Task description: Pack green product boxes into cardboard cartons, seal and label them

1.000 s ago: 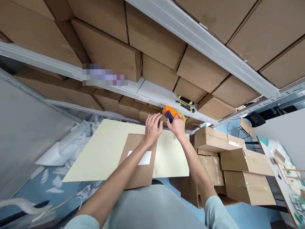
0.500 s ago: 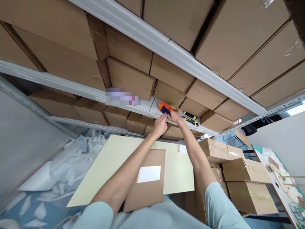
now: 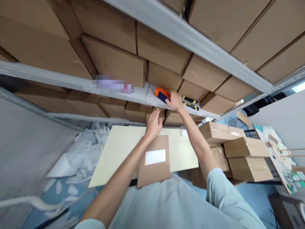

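Note:
On the shelf ledge lies an orange and dark blue tape dispenser (image 3: 162, 94), partly covered by my right hand (image 3: 175, 101), whose thumb and fingers close around its right side. Just right of that hand are two black-and-yellow utility knives (image 3: 191, 104). My left hand (image 3: 153, 124) is apart from the dispenser, lower and to the left, with fingers stretched out and nothing in them. Beneath it, a brown cardboard box (image 3: 154, 175) with a white label (image 3: 155, 157) rests at the near side of the pale yellow table (image 3: 114, 149), close to my body.
Cardboard boxes (image 3: 114, 60) fill the shelves above and behind the ledge. A blurred-out purple item (image 3: 113, 84) sits on the ledge at left. White packing scraps (image 3: 81, 152) heap on the floor at left. Taped boxes (image 3: 247, 148) are stacked at right, beside another table (image 3: 274, 152).
My left hand has come away from the tape dispenser, down and back toward the table, its fingers opening out. My right hand stays at the dispenser. The camera view has shifted.

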The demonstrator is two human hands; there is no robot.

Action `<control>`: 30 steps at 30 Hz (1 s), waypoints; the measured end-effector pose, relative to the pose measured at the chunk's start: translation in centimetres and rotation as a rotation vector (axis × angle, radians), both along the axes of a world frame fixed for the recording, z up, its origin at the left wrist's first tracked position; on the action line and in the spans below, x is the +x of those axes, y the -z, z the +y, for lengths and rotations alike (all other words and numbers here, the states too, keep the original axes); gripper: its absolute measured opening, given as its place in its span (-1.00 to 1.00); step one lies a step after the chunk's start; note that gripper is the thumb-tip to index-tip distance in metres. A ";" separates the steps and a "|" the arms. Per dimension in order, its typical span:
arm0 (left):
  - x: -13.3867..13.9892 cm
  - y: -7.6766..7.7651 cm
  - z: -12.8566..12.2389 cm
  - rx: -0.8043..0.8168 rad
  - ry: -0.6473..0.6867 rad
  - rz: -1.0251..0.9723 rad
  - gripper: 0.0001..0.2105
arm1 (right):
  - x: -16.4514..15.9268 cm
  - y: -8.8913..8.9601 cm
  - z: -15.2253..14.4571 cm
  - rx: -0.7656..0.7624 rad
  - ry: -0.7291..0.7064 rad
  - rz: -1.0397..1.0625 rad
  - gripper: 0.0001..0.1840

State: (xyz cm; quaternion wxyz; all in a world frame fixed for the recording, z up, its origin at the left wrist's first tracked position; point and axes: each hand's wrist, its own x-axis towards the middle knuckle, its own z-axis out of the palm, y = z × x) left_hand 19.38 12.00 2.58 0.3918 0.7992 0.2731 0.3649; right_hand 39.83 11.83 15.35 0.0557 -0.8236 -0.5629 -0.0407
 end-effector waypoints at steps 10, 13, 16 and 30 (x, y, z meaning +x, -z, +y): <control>-15.2 8.2 -9.2 -0.223 -0.125 0.292 -0.44 | -5.2 14.5 -27.8 0.307 0.169 0.433 -0.46; -16.7 8.7 -12.7 -0.225 -0.120 0.370 -0.45 | -8.6 19.6 -34.9 0.205 0.347 0.565 -0.55; -15.9 8.8 -15.1 -0.166 -0.044 0.408 -0.46 | -10.9 23.9 -39.5 0.104 0.409 0.696 -0.62; -10.1 9.4 -18.5 -0.182 0.102 0.492 -0.50 | -14.4 33.8 -41.2 -0.295 0.114 0.872 -0.31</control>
